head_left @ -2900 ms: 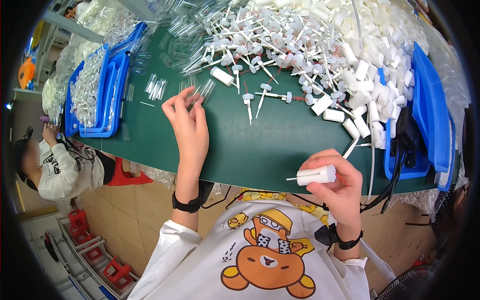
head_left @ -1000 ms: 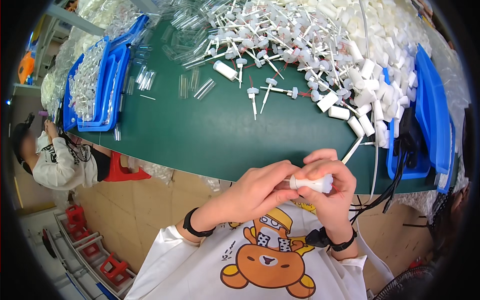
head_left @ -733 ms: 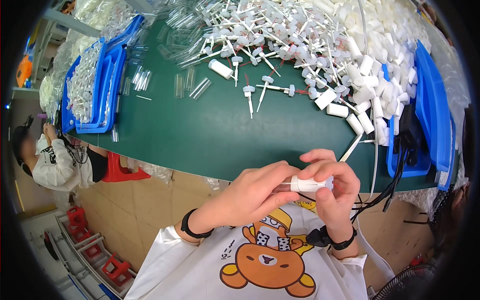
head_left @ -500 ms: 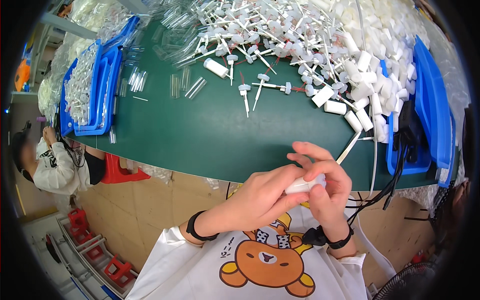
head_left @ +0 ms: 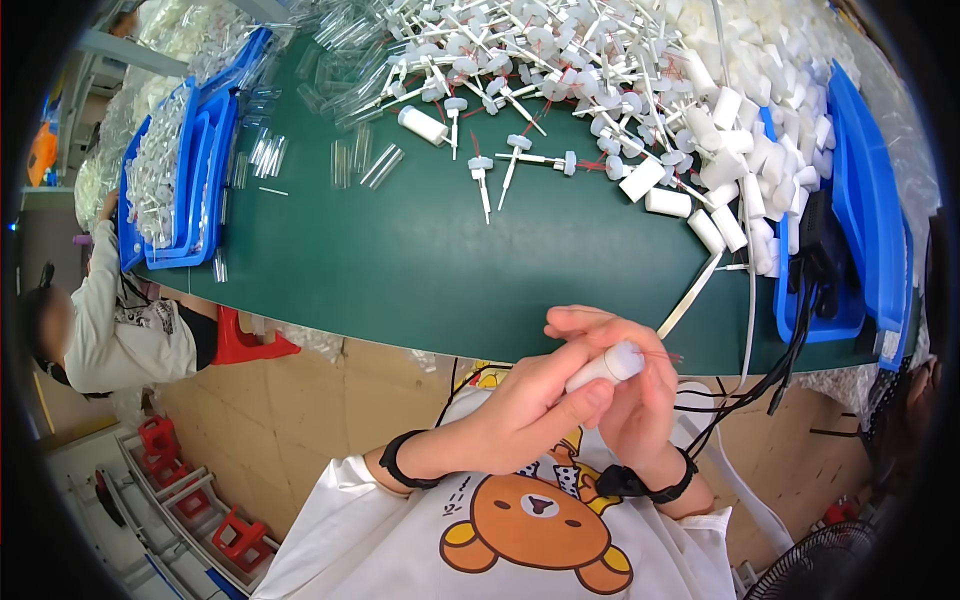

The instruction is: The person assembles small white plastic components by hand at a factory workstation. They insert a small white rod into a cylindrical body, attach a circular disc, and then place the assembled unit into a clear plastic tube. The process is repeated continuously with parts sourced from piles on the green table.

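My left hand (head_left: 535, 400) is closed around a white cylinder (head_left: 592, 378), with its thumb along the near side. A translucent whitish cap (head_left: 625, 360) sits on the cylinder's right end, and thin red wire (head_left: 660, 355) shows beside it. Cupped behind that capped end is my right hand (head_left: 645, 405), its fingers loosely curved and reaching over toward the left hand; I see no pinch on the cap. Both hands are just off the table's near edge. Beyond the right hand, a pale narrow strip (head_left: 690, 295) lies on the green table (head_left: 400, 260).
Stemmed parts with grey-white discs and red wires (head_left: 550, 70) heap at the back. White cylinders (head_left: 755, 150) pile at right, beside blue trays (head_left: 875, 220) and black cables (head_left: 800, 330). Clear tubes (head_left: 380, 167) lie left, near a blue bin (head_left: 205, 180). Another person (head_left: 110, 330) sits far left.
The right finger and thumb have come off the cap, and that hand is now cupped behind it. The cylinder has tilted, its cap end higher. The other person's arm has reached toward the bin.
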A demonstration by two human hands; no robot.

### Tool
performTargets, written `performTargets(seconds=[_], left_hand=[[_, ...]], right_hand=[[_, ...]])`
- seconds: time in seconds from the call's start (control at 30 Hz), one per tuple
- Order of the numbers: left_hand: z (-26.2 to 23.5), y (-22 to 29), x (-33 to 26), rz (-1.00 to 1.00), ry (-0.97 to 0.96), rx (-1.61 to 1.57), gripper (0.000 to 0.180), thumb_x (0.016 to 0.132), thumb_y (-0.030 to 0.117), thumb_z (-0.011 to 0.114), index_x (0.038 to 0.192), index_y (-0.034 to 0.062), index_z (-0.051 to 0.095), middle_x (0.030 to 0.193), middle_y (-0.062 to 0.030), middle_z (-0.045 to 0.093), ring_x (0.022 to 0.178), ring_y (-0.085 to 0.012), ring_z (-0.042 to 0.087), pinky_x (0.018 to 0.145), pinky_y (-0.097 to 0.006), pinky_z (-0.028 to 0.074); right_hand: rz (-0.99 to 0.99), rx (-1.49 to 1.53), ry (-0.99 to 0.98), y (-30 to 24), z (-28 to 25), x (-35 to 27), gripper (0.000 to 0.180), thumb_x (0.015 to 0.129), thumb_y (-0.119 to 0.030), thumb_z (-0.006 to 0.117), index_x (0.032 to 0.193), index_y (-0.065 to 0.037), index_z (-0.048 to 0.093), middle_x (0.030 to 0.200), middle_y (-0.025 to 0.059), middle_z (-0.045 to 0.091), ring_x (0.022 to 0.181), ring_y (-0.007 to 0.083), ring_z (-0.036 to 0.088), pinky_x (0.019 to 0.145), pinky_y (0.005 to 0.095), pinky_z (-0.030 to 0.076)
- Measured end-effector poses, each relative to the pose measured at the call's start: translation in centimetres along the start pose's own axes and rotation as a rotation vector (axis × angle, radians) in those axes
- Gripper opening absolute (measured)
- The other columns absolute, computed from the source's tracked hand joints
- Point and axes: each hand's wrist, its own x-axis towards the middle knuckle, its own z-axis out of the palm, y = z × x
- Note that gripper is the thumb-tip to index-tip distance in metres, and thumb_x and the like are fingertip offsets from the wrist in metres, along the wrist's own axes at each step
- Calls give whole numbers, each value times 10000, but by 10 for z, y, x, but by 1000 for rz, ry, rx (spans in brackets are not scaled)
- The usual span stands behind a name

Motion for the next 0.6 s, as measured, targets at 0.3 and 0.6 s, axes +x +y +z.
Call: performTargets(seconds=[0.3,0.6], left_hand=[[9,-15,-24,-271,-15,-215,364,956,281,270,1178,11,371,783,-25,473,657,-68,414,561,-208,350],[18,-74,-46,-466,89,-559,272,939,353,359,966,84,389,791,-7,432,609,-87,424,519,-216,361]], right_hand=[[417,46,58,-5,3,-29,403,904,-190,290,1211,56,381,1221,201,451,953,213,548,780,317,493],[813,-100,192,26,2,-57,369,836,-158,580,1131,-8,418,927,55,540,742,82,556,525,178,481]])
